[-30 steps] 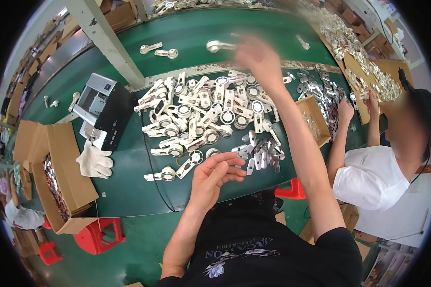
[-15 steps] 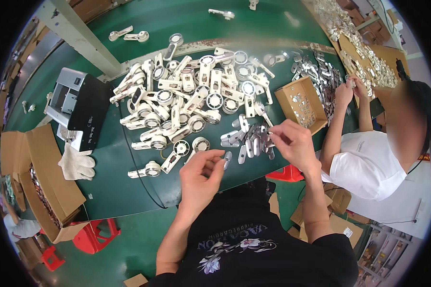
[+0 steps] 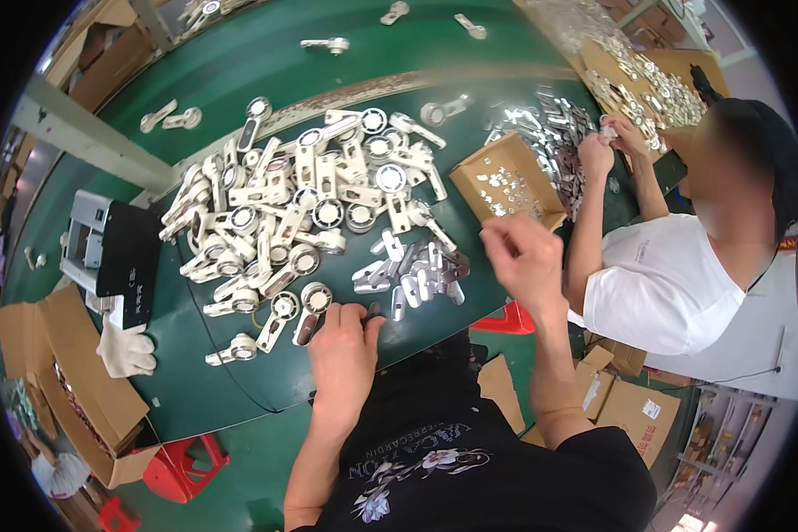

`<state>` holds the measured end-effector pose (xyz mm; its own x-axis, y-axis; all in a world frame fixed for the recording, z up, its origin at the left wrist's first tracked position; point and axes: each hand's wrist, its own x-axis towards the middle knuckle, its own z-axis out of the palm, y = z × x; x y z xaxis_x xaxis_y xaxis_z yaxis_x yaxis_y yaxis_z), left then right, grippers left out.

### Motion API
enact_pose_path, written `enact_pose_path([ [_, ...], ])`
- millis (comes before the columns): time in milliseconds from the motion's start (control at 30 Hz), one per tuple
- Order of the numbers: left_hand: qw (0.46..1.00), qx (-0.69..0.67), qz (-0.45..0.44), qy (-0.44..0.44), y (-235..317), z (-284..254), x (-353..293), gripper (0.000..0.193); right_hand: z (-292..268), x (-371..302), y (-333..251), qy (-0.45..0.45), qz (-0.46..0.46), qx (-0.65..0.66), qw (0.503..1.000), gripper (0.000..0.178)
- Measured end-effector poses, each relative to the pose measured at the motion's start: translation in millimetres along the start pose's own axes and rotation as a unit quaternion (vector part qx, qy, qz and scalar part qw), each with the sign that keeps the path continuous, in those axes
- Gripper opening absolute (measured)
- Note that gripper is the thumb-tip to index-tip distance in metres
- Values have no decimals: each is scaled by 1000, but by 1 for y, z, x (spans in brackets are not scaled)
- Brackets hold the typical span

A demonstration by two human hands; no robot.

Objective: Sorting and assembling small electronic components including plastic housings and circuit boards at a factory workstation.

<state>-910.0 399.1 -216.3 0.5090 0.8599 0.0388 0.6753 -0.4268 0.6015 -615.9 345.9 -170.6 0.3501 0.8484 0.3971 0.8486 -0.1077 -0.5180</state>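
Note:
My left hand (image 3: 344, 359) is curled at the table's front edge, below the white handheld fans. Its thumb and fingers pinch a small grey oval cover (image 3: 373, 309), which looks dark here. My right hand (image 3: 523, 264) hangs over the near corner of a cardboard box (image 3: 472, 184) of small metal bits (image 3: 505, 188). Its fingers are bent together and slightly smeared; what they hold, if anything, is hidden. Between my hands lies a small heap of silver-grey covers (image 3: 414, 270). Left of it spreads a large pile of white handheld fans (image 3: 275, 199).
At the left stand a black-and-silver machine (image 3: 124, 257), a white glove (image 3: 126, 350) and an open carton (image 3: 97, 381). A thin black cable (image 3: 217, 350) crosses the table. A co-worker in a white shirt (image 3: 647, 279) works at right beside a larger heap of grey covers (image 3: 554, 133).
My right hand has moved from above the heap of grey covers toward the cardboard box. My left hand has turned with the cover, nearer the fans. The whole view has shifted.

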Motion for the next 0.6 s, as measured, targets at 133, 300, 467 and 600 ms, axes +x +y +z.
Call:
enact_pose_path([
  [133,1000,-10,-9,0,4,4,2,23,-27,18,45,-11,97,-89,991,8],
  [300,999,-45,-25,-7,4,4,7,19,-18,29,67,-83,50,-125,987,12],
  [467,998,-44,-28,21,9,4,8,15,4,40,83,-93,43,-79,992,12],
  [600,996,-45,16,69,7,3,12,14,10,53,92,-124,34,-150,980,8],
])
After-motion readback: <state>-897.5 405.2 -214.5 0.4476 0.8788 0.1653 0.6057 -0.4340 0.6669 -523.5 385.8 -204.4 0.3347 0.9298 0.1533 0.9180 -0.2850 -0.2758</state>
